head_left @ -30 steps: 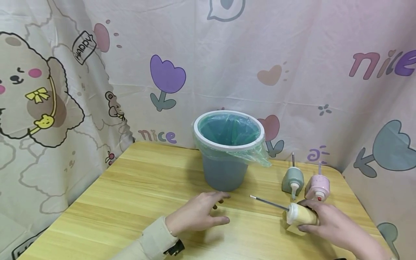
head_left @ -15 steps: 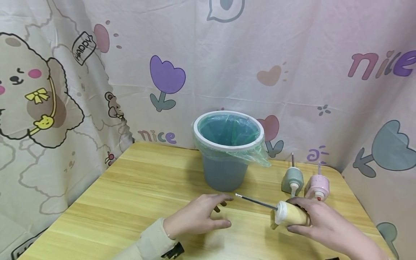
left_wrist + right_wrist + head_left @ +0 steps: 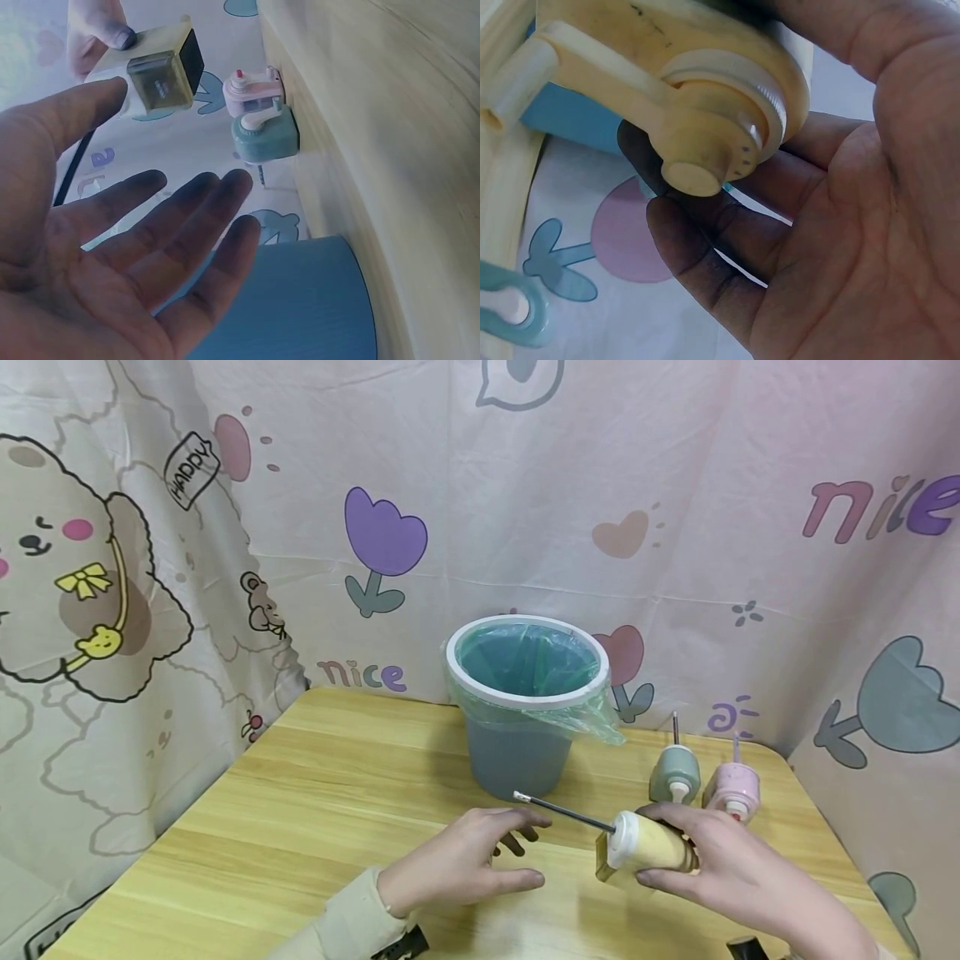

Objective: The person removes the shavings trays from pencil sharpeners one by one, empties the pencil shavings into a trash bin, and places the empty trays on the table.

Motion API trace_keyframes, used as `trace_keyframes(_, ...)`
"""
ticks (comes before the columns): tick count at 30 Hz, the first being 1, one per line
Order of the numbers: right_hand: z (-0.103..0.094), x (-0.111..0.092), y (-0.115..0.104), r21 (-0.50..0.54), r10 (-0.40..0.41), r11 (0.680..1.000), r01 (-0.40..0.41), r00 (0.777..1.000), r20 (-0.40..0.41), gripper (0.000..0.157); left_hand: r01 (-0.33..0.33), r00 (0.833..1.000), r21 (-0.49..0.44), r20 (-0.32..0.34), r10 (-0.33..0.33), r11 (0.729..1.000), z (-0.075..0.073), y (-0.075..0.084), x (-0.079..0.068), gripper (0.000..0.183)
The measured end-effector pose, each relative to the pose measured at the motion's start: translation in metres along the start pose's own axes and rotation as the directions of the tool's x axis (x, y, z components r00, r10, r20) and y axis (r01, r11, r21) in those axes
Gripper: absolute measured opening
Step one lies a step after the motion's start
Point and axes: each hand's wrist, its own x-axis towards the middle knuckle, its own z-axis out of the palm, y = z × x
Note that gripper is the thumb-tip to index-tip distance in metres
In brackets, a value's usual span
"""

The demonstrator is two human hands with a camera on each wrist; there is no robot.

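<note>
My right hand (image 3: pixel 735 864) grips a yellow hand-crank pencil sharpener (image 3: pixel 654 843), tipped on its side above the table. A dark pencil (image 3: pixel 566 812) juts from its front towards the left, its pale end close over my left hand. In the right wrist view the crank handle (image 3: pixel 607 71) and its round hub face the palm. The see-through shavings drawer (image 3: pixel 159 81) shows in the left wrist view. My left hand (image 3: pixel 467 858) holds nothing; its fingers are spread and relaxed, palm towards the sharpener, with the thumb overlapping it in the left wrist view.
A blue-grey bin (image 3: pixel 517 756) lined with a green bag stands at the back middle. Right of it sit a green sharpener (image 3: pixel 675 770) and a pink sharpener (image 3: pixel 737 787), each with a pencil in it. Printed cloth (image 3: pixel 510 510) hangs behind the wooden table (image 3: pixel 300 810).
My right hand has carried the yellow sharpener and its pencil leftwards and slightly up, away from the pink sharpener towards my left hand. The left hand has shifted slightly right.
</note>
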Motion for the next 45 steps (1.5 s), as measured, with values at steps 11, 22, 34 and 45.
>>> trace_keyframes(11, -0.003, 0.017, -0.02, -0.003, -0.106, 0.994, 0.106, 0.993, -0.044, 0.047, -0.02, 0.999, -0.033, -0.046, 0.018, 0.999, 0.001, 0.002, 0.001, 0.054)
trace_keyframes(22, -0.001, 0.03, -0.035, 0.018, -0.127, 0.992, 0.127, 0.991, -0.046, 0.045, -0.065, 0.993, -0.102, -0.103, 0.055, 0.993, 0.003, 0.005, 0.003, 0.057)
trace_keyframes(34, 0.003, 0.036, -0.041, 0.025, -0.141, 0.99, 0.142, 0.989, -0.035, 0.042, -0.096, 0.983, -0.16, -0.172, 0.068, 0.982, 0.008, 0.005, 0.006, 0.057)
trace_keyframes(45, 0.011, 0.039, -0.044, 0.063, -0.171, 0.983, 0.173, 0.985, -0.024, 0.042, -0.116, 0.962, -0.171, -0.263, 0.068, 0.978, 0.018, 0.005, 0.008, 0.048)
